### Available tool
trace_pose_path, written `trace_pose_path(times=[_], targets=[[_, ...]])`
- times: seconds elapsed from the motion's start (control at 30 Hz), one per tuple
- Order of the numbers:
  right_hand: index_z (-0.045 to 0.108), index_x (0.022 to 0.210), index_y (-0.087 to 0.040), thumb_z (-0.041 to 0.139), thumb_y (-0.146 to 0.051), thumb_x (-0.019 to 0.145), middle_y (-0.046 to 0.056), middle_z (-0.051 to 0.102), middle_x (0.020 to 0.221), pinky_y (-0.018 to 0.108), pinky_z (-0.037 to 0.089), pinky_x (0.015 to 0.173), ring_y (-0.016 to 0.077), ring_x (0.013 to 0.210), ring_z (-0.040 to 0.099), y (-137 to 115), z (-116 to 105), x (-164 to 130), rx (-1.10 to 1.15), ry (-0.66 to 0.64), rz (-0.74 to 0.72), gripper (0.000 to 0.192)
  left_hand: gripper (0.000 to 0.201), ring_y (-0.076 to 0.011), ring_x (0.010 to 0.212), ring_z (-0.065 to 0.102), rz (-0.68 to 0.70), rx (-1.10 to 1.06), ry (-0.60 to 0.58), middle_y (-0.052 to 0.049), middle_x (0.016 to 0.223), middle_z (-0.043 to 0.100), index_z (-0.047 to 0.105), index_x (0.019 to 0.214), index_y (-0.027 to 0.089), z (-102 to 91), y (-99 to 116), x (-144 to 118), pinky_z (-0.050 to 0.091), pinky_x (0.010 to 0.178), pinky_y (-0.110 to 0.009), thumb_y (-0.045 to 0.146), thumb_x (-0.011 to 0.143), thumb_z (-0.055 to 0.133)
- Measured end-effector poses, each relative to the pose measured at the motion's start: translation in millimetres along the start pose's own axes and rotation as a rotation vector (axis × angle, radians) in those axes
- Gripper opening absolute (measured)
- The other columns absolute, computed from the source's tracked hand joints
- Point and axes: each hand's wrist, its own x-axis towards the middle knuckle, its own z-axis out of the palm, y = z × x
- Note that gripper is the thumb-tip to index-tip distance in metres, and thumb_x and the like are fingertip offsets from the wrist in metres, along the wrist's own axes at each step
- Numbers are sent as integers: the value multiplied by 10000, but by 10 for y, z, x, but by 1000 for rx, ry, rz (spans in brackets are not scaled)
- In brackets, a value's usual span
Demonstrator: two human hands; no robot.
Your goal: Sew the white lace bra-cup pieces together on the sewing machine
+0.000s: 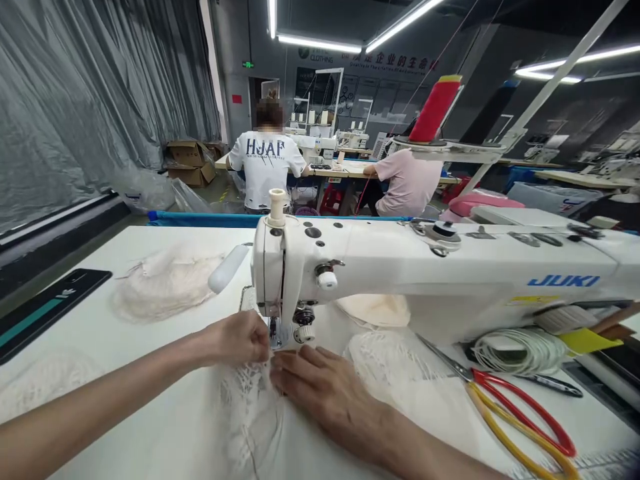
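lace piece: white lace fabric (250,407) flat on the desk (150,333), near its front edge, top end under the needle area of the sewing machine (400,267).
left hand: left hand (240,339) comes in from the front-left, forearm low over the desk, fingers curled and pinching the lace just left of the presser foot (274,339).
right hand: right hand (317,383) comes in from the front-right, palm down, fingers flat and pressing the lace just right of the foot. Not gripping, just holding it down.
gap: fingertips of both hands nearly meet in front of the foot.
right side: scissors (505,393) with red and yellow handles, coil of white cord (520,350) toward the right edge.
left side: open desk, lace pile (165,283) and dark phone (45,310) near the left edge.
behind: two people seated at the next table, backs turned.
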Motion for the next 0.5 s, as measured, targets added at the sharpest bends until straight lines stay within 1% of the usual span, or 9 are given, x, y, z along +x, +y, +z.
trace_pose_path(times=[0.07, 0.17, 0.23, 0.3, 0.37, 0.4, 0.43, 0.47, 0.5], targets=[[569, 1038, -131, 410, -59, 916, 73, 629, 1102, 280, 422, 660, 162, 899, 553, 21, 42, 13, -51, 5, -27, 213, 106, -167, 617, 541, 6, 43, 3, 3, 604, 590, 647, 635, 164, -15, -12, 43, 368, 502, -228, 233, 654, 569], [577, 1019, -125, 428, -65, 918, 72, 638, 1063, 286, 406, 684, 160, 925, 539, 32, 92, 14, -63, 7, -13, 190, 97, -181, 647, 572, 14, 108, -1, -2, 661, 620, 650, 652, 176, -56, -13, 76, 397, 513, -234, 246, 661, 583], [573, 1035, -124, 423, -69, 918, 73, 634, 1070, 295, 394, 687, 167, 918, 529, 37, 103, 7, -48, -9, -4, 198, 73, -192, 666, 588, 24, 161, 30, -4, 704, 634, 643, 663, 185, -73, -2, 75, 419, 538, -248, 238, 664, 593], [563, 1062, -125, 420, -78, 914, 75, 627, 1086, 303, 384, 686, 174, 905, 520, 40, 100, 4, -23, -36, 2, 212, 55, -225, 718, 592, 20, 227, 122, -27, 774, 640, 630, 699, 182, -52, 16, 44, 438, 600, -294, 216, 674, 595], [557, 1076, -129, 419, -88, 911, 74, 623, 1085, 309, 378, 689, 178, 894, 513, 38, 91, 7, -3, -57, 8, 219, 105, -285, 855, 569, 11, 298, 254, -75, 918, 629, 617, 800, 172, 27, 30, -23, 432, 698, -367, 173, 708, 567], [558, 1072, -132, 415, -90, 912, 72, 623, 1078, 312, 375, 690, 179, 889, 511, 35, 88, 10, 2, -62, 10, 218, 133, -306, 925, 542, 33, 353, 325, -94, 988, 610, 606, 843, 170, 89, 31, -68, 415, 743, -400, 143, 734, 536], [560, 1065, -134, 411, -89, 913, 69, 623, 1072, 313, 372, 690, 178, 885, 510, 31, 87, 12, 3, -61, 13, 218, 164, -311, 968, 518, 80, 416, 394, -101, 1036, 591, 596, 874, 173, 161, 27, -118, 398, 769, -418, 109, 761, 495], [564, 1059, -137, 408, -85, 913, 66, 624, 1068, 313, 368, 689, 177, 883, 510, 27, 88, 14, -2, -54, 17, 219, 194, -297, 976, 512, 156, 489, 446, -94, 1052, 582, 590, 883, 182, 238, 15, -169, 390, 775, -417, 82, 789, 453], [567, 1052, -140, 409, -83, 912, 65, 623, 1067, 313, 365, 686, 175, 882, 510, 23, 92, 15, -9, -44, 20, 219, 215, -270, 944, 525, 241, 555, 485, -76, 1025, 589, 587, 861, 192, 313, -3, -218, 389, 764, -405, 62, 812, 423]])
